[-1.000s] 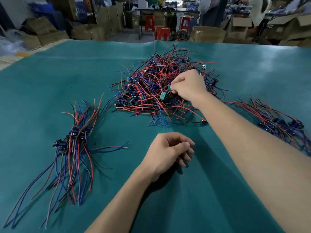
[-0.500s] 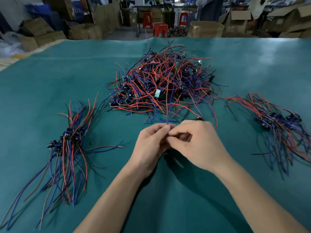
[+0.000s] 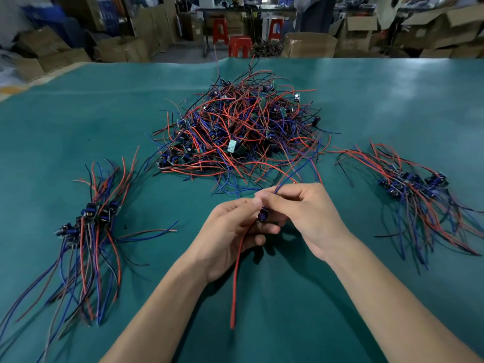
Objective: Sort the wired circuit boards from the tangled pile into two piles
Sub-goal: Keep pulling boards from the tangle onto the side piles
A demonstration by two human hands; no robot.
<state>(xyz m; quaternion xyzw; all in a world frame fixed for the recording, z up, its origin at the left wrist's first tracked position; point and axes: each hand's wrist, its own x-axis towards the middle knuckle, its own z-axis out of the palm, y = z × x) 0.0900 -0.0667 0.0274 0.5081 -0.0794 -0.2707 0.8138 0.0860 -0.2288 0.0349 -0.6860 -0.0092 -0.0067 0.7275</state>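
Looking down from my head, I am holding one small board (image 3: 262, 214) between both hands above the green table (image 3: 78, 121). My left hand (image 3: 230, 231) is curling under it, fingers pinching the board, while my right hand (image 3: 303, 213) is gripping the blue and red wires running up from it toward the tangled pile (image 3: 235, 134). A long red wire (image 3: 237, 271) is dangling down toward me. I judge I am checking this board before sorting it. Next I am needing to free its wires from the tangle, then lay it on the left pile (image 3: 91, 221) or the right pile (image 3: 413, 184).
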